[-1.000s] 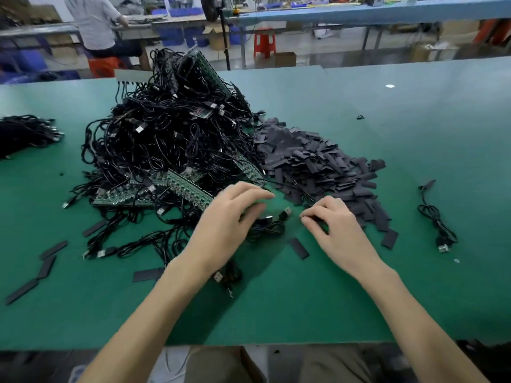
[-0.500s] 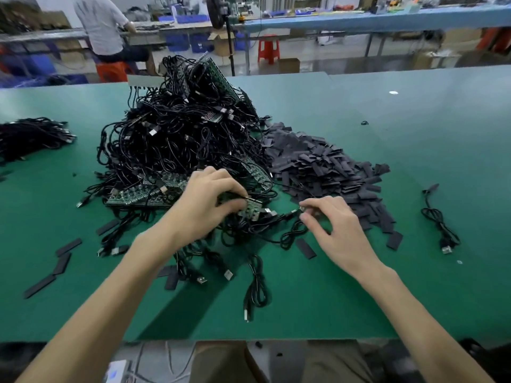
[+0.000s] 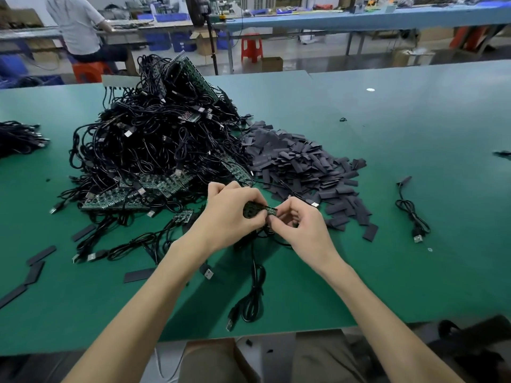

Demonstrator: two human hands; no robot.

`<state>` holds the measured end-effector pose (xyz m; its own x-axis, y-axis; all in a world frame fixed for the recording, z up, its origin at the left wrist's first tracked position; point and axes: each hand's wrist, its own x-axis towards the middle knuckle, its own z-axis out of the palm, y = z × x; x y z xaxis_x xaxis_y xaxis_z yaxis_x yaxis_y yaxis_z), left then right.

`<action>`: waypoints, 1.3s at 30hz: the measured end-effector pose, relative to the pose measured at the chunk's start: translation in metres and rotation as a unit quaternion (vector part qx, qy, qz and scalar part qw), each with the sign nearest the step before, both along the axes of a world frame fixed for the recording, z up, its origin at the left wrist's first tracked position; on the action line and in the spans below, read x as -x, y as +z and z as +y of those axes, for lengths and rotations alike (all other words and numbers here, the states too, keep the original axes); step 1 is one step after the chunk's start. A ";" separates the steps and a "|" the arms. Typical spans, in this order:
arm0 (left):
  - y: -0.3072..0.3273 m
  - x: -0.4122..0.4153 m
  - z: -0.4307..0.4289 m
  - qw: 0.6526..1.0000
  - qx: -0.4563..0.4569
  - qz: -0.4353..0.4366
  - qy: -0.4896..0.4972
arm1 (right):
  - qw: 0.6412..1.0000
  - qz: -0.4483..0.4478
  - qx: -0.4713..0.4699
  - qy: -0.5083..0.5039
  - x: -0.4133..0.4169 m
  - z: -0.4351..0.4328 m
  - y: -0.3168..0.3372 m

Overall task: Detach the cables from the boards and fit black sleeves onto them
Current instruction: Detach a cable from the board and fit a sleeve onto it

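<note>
Closest to me, at the near edge of the green bench (image 3: 359, 286), a black USB cable (image 3: 253, 299) lies in a loose coil, its plug end pointing towards me. The cable runs up to my hands, which meet just above the bench.

My left hand (image 3: 229, 217) has its fingers curled round a small green circuit board (image 3: 260, 210). My right hand (image 3: 301, 225) pinches that board's right end between thumb and forefinger (whether the fingertips sit on the board itself or on a plug there, I cannot tell).

To my left, a few flat black sleeves (image 3: 36, 272) lie scattered on the bench. To my right, well apart from my hands, lies a single coiled cable (image 3: 413, 214).

Just beyond my hands is a tall tangled heap of black cables and green boards (image 3: 160, 139). A spread pile of black sleeves (image 3: 301, 161) touches its right side. A smaller bundle of cables (image 3: 19, 136) sits at the far left edge.

Past the bench, a person in a light shirt (image 3: 77, 26) sits with their back to me at another bench, and a red stool (image 3: 251, 49) stands on the floor.
</note>
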<state>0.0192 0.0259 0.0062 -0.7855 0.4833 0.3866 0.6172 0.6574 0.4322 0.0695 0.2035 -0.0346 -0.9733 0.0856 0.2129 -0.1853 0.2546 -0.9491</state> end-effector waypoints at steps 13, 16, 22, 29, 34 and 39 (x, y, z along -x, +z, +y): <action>-0.013 -0.009 0.010 0.997 -0.019 0.016 0.076 | 0.999 0.004 -0.033 -0.030 0.001 -0.001 -0.003; -0.010 -0.009 0.012 0.995 -0.006 0.060 0.081 | 0.999 0.008 -0.017 -0.036 0.001 0.000 -0.003; -0.004 -0.004 -0.011 0.985 0.061 0.099 0.131 | 0.994 0.047 0.054 -0.088 0.001 0.003 -0.002; -0.007 0.006 -0.040 0.980 0.063 0.092 0.164 | 0.974 0.053 0.161 -0.153 0.005 0.006 0.000; -0.012 0.009 -0.052 0.991 0.006 0.068 0.113 | 0.953 0.041 0.207 -0.217 0.008 0.012 -0.001; -0.014 0.007 -0.051 0.992 -0.027 0.077 0.100 | 0.946 0.025 0.237 -0.218 0.010 0.014 -0.002</action>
<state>0.0126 -0.0256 -0.0077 -0.7929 0.2984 0.5313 0.5381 0.7521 0.3805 0.0592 0.2171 -0.0364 -0.8130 0.5743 0.0956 -0.2091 -0.1348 -0.9686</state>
